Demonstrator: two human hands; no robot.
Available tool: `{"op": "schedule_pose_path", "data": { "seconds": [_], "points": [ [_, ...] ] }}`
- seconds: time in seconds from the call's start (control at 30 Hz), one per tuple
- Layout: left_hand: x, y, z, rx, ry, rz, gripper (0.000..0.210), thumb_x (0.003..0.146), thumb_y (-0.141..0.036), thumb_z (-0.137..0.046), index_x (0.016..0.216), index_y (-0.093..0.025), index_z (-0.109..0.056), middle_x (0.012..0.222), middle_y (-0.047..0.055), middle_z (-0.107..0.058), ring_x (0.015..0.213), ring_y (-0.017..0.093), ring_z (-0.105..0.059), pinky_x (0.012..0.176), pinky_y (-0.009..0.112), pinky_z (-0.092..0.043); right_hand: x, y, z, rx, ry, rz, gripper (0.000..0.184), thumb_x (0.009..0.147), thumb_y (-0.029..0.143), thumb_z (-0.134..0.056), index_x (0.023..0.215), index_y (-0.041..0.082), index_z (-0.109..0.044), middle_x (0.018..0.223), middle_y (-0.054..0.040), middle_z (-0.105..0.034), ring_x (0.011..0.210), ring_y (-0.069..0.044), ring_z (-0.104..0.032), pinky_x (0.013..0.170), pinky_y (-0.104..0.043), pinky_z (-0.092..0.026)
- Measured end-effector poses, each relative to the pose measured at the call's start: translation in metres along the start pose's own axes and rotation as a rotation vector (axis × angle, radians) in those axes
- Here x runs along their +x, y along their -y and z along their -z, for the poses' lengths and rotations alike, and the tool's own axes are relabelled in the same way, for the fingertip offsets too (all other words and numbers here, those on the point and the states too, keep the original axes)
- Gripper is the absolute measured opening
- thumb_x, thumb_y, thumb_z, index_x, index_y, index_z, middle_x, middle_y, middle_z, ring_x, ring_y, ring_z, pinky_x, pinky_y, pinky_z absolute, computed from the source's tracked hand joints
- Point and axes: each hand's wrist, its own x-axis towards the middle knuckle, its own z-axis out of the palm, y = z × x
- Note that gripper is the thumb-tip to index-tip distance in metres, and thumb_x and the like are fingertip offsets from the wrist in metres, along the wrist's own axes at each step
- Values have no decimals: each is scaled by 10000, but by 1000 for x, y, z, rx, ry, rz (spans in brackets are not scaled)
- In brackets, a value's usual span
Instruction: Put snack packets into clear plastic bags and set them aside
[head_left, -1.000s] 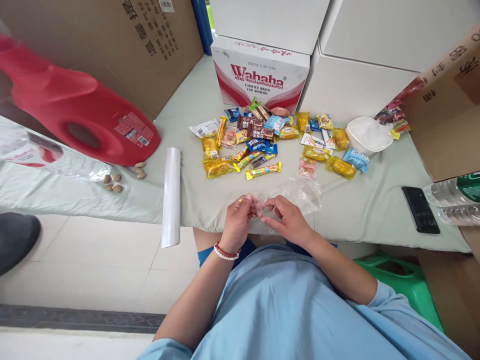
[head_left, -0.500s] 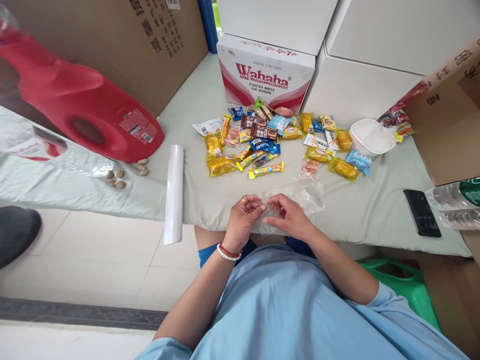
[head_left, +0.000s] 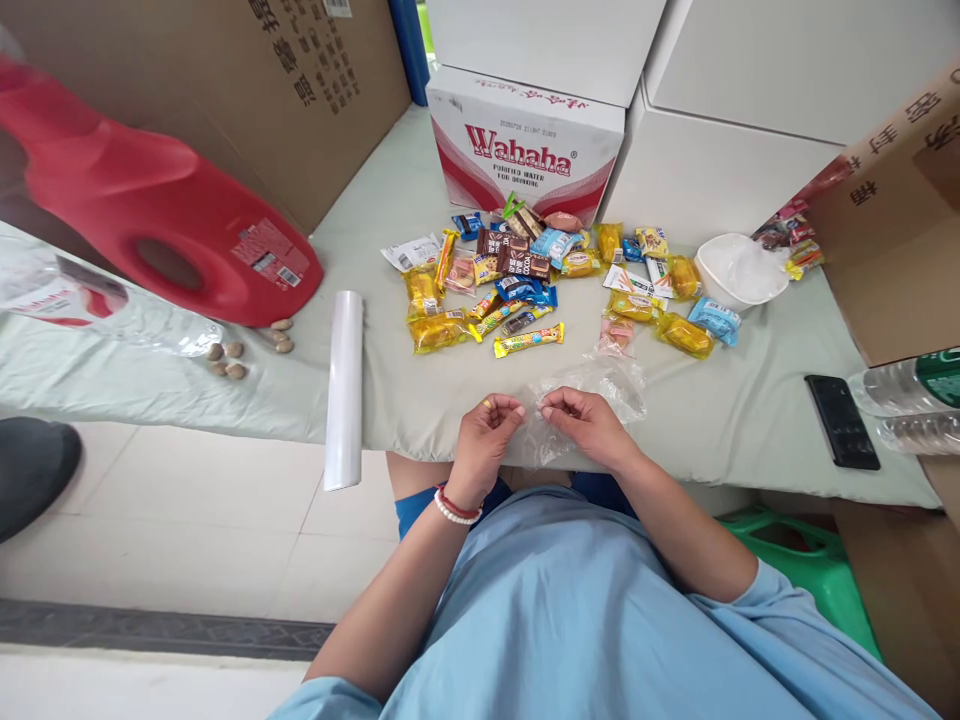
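A crumpled clear plastic bag (head_left: 624,388) lies at the table's front edge, partly behind my hands. Thumb and fingertips of my left hand (head_left: 489,430) pinch at its left side. Opposite, my right hand (head_left: 589,425) pinches the bag's edge, its fingertips a small gap from the left ones. Beyond the hands lies a pile of wrapped snacks (head_left: 529,262), with a yellow snack stick (head_left: 529,341) nearest to me. To the right of the pile is a smaller group with yellow-wrapped cakes (head_left: 686,336) and a pink packet (head_left: 616,336).
A white plastic roll (head_left: 345,390) overhangs the front edge at left. Further left are a red jug (head_left: 187,220), a clear bottle (head_left: 157,325) and several nuts (head_left: 234,371). A white bowl (head_left: 739,275), a phone (head_left: 841,420) and bottles (head_left: 907,388) stand or lie right. A Wahaha box (head_left: 525,150) stands behind.
My right hand's fingers have closed from a looser, spread pose into a pinch on the bag. The left hand stays almost in place. The view has shifted slightly.
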Motion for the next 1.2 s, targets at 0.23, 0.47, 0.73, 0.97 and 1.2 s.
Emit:
{"op": "schedule_pose_path", "data": {
  "seconds": [0.23,0.47,0.73,0.97,1.2],
  "points": [
    [-7,-1,-4,135,100,46,450,708,-557,-875,886,-152,-792,749,37,-697,675,146,-534,591,263,-371,0,-2,-2,-21,12,26,288,872,475,-681,937,209,-770,829,-16,-729,746,-160,-591,709,-291,-445],
    [-5,-3,-7,20,61,24,354,681,-484,-890,776,-167,-764,650,-11,-628,605,101,-452,586,249,-345,-2,1,6,-62,-5,21,278,852,461,-696,917,199,-758,783,-4,-704,683,-140,-543,650,-271,-420],
    [-10,-2,-9,39,65,-14,307,728,-467,-864,795,-178,-787,674,8,-660,628,117,-484,606,257,-374,-6,10,1,-74,-48,43,315,840,500,-739,948,204,-723,810,8,-661,637,-117,-476,606,-259,-402],
    [-11,-5,-10,11,67,-13,221,707,-394,-846,737,-185,-782,607,-13,-606,586,108,-428,574,260,-333,-4,9,2,-73,11,65,329,864,528,-720,870,199,-737,780,4,-674,648,-123,-494,621,-263,-396],
    [-9,-6,-9,-125,112,73,287,685,-414,-875,739,-155,-762,631,7,-655,509,60,-369,507,239,-239,-2,9,8,-4,96,19,331,885,515,-707,881,188,-758,816,-7,-729,735,-145,-588,723,-280,-445]
  ]
}}
